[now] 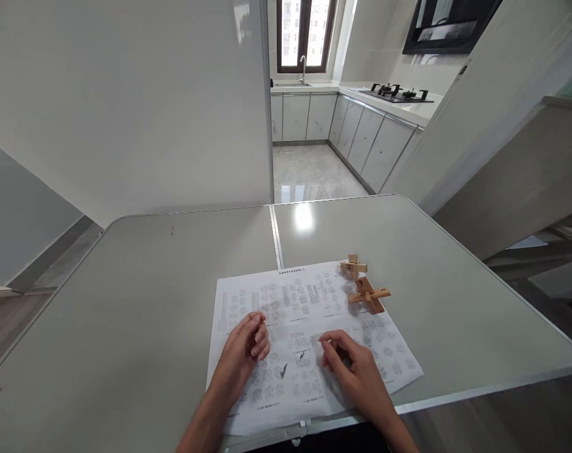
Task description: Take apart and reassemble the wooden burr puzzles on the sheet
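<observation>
Nearest, on the near half of the printed sheet [290,296]: left hand [245,353], loosely clenched with fingers folded toward the palm, grasping nothing; to its right, right hand [350,370], released, fingers bent with fingertips [327,345] touching the paper, holding nothing that can be seen; both forearms coming in over the near rim of the grey table [125,302].

Lies flat, that sheet, straddling the centre seam [277,242]; covered in rows of small diagrams too fine to read; probably best handled with light, even pressure from both hands, so as neither to slide nor crease the paper; best also to keep knuckles off whichever diagram is being read.

Just beyond the right hand, at the sheet's far right corner: crossed wooden pieces [368,294], lying partly on the paper; just behind, close or touching, a smaller notched block [354,267]; dark marks on both; near the right hand, well apart from the left; likely light and easy to knock, so worth a steady, unhurried touch.

Farthest, past the table: kitchen cabinets [309,116], tap [303,66], hob [399,94], window [306,31].
</observation>
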The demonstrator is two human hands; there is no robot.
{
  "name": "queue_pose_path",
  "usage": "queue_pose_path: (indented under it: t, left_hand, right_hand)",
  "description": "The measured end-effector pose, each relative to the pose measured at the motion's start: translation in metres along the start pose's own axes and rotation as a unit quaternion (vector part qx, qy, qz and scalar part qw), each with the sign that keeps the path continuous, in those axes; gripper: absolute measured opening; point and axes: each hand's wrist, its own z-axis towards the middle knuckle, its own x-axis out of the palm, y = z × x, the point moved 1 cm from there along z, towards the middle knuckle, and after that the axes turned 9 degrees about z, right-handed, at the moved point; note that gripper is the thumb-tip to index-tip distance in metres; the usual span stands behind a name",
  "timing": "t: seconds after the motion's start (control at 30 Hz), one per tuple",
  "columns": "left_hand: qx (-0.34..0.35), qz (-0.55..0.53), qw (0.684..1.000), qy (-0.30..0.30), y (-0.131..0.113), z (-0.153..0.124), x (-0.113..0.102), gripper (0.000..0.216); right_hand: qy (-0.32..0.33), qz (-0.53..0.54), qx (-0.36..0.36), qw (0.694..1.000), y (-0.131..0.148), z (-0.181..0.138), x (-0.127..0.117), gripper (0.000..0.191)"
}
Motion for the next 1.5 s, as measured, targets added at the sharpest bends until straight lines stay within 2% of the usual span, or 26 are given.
queue_pose_path:
  t: [0.2,0.37,0.47,0.6,0.67,0.77,0.87,1.0,1.17,1.33,1.5]
  left_hand:
    - [0.000,-0.001,1.000,-0.003,-0.001,-0.001,0.000,0.040]
    - [-0.002,-0.004,1.000,-0.006,0.000,0.000,-0.001,0.039]
    - [-0.001,-0.006,1.000,-0.003,0.002,0.001,-0.002,0.039]
    - [-0.002,-0.007,1.000,-0.002,0.002,0.002,-0.002,0.039]
    - [-0.002,-0.007,1.000,-0.003,0.001,0.002,-0.002,0.039]
    - [-0.004,-0.008,1.000,-0.004,0.001,0.002,-0.001,0.039]
    - [-0.005,-0.010,1.000,-0.003,0.000,0.001,-0.002,0.038]
    - [-0.011,-0.005,1.000,0.005,0.001,0.000,-0.004,0.034]
    - [-0.012,-0.008,1.000,0.006,0.002,0.001,-0.005,0.032]
    - [-0.010,-0.009,1.000,0.002,0.003,0.001,-0.005,0.032]
    - [-0.011,-0.014,1.000,0.001,0.001,0.000,-0.003,0.033]
  right_hand:
    - [0.018,-0.013,-0.002,1.000,0.002,0.003,0.000,0.036]
    - [-0.001,-0.030,-0.047,0.998,0.017,0.013,-0.011,0.028]
    - [-0.045,-0.071,-0.105,0.991,0.032,0.025,-0.030,0.023]
    - [-0.176,-0.136,-0.145,0.964,0.048,0.050,-0.066,0.024]
    - [-0.233,-0.179,-0.139,0.946,0.050,0.065,-0.085,0.026]
    - [-0.254,-0.228,-0.093,0.935,0.043,0.088,-0.109,0.031]
    - [-0.228,-0.265,-0.037,0.936,0.031,0.107,-0.123,0.039]
    - [-0.168,-0.318,0.042,0.932,0.026,0.125,-0.130,0.051]
    - [-0.106,-0.384,0.152,0.905,0.035,0.140,-0.131,0.046]
    - [-0.062,-0.413,0.161,0.894,0.038,0.152,-0.132,0.038]
    - [-0.064,-0.408,0.146,0.899,0.044,0.157,-0.129,0.036]
